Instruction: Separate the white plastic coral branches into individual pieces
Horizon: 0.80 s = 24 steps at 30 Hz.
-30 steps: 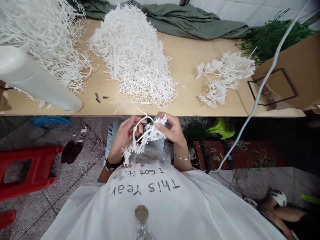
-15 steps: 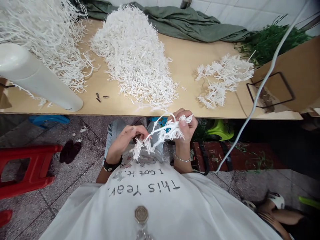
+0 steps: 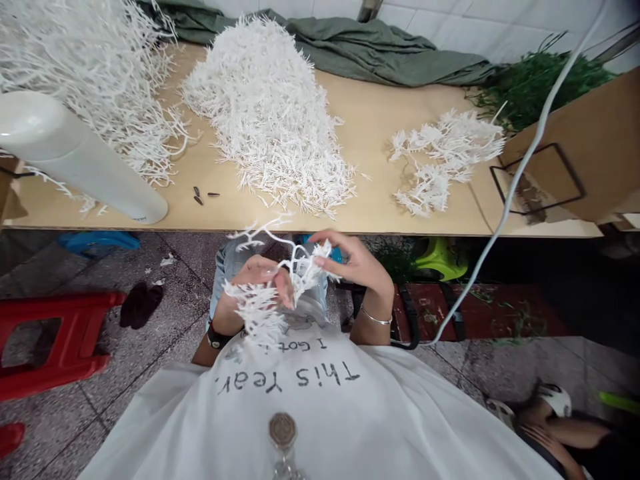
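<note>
A white branching plastic sprig (image 3: 259, 315) with feathery tufts is between my hands, in front of my shirt and just below the table edge. My left hand (image 3: 253, 270) pinches its stems, and a tufted part hangs over my palm and wrist. The fingers of my right hand (image 3: 357, 261) close on a tuft at the sprig's other end. One bare forked stem sticks up toward the table edge. Beyond my hands lies a heap of small white tufts (image 3: 280, 120). To its left is a pile of bare white branched stems (image 3: 105, 87).
White tufted sprigs (image 3: 447, 157) lie on the table's right. A white bottle (image 3: 90, 157) and several dark seeds (image 3: 199, 195) are at left. A grey cable (image 3: 517, 177) crosses at right before cardboard (image 3: 600, 133) and green foliage (image 3: 537, 87). A red stool (image 3: 55, 333) stands below.
The sprig has turned and shifted left, its bare stem now pointing up left and its tufts draped over my left hand. My right hand has moved left, nearer my left hand.
</note>
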Tool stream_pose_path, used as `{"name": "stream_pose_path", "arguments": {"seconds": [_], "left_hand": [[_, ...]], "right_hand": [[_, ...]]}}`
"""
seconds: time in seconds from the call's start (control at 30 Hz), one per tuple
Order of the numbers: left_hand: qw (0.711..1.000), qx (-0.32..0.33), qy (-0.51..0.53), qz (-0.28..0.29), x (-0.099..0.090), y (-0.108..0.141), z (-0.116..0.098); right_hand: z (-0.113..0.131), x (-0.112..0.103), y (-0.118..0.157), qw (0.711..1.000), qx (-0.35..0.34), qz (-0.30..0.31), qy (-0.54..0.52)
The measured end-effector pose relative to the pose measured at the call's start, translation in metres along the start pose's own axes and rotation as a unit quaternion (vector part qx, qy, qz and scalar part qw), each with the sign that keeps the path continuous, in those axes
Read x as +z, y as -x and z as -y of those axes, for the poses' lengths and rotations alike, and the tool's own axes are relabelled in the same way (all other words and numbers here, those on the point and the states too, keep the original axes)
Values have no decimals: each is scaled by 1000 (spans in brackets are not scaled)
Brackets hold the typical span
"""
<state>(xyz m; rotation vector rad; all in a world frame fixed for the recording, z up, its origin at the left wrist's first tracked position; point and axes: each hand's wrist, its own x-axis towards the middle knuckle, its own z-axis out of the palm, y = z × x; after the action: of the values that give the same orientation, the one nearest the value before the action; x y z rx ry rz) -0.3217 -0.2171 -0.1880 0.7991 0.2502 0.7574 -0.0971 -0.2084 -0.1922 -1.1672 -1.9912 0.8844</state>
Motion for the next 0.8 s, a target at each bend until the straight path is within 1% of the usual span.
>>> {"name": "stream_pose_path", "arguments": {"seconds": [0.03,0.07,0.1,0.13,0.17,0.2,0.23,0.27,0.3,0.33,0.37,0.4,0.47,0.5,0.57,0.67,0.73,0.8], "left_hand": [[999,20,31,-11,3,2,1],[998,41,39,-35,7,4,1],[996,61,26,-68,10,6,1],[991,81,-4,-109,14,8,2],[982,105,-44,-148,17,9,2],[971,129,-86,-182,20,9,2],[959,148,-124,-206,23,10,2],[949,162,-155,-220,25,9,2],[942,172,-177,-228,26,9,3],[935,181,-194,-236,27,8,3],[928,186,-210,-244,27,7,3],[922,188,-229,-251,26,7,4],[909,184,-266,-261,22,7,4],[905,180,-283,-262,20,7,4],[902,167,-309,-251,14,7,4],[899,160,-332,-237,7,6,4],[898,162,-324,-248,4,4,6],[904,173,-288,-264,3,1,10]], "right_hand": [[0,0,-1,997,-4,77,-6],[1,1,-3,994,-9,111,-15],[2,5,-5,994,-11,102,-29],[3,10,-8,997,-9,50,-51],[6,16,-10,996,-2,-35,-77],[8,21,-12,986,6,-134,-101],[12,26,-14,967,10,-226,-118],[15,30,-15,947,9,-294,-128],[19,33,-15,936,-2,-325,-134],[22,34,-15,938,-22,-316,-141],[25,34,-14,950,-48,-269,-150],[28,33,-13,964,-74,-201,-160],[32,29,-13,975,-121,-74,-168],[34,28,-14,976,-137,-27,-165],[36,25,-17,976,-155,37,-148],[39,24,-22,981,-138,84,-105],[41,26,-26,988,-119,84,-53],[42,28,-29,990,-128,65,3]]}}
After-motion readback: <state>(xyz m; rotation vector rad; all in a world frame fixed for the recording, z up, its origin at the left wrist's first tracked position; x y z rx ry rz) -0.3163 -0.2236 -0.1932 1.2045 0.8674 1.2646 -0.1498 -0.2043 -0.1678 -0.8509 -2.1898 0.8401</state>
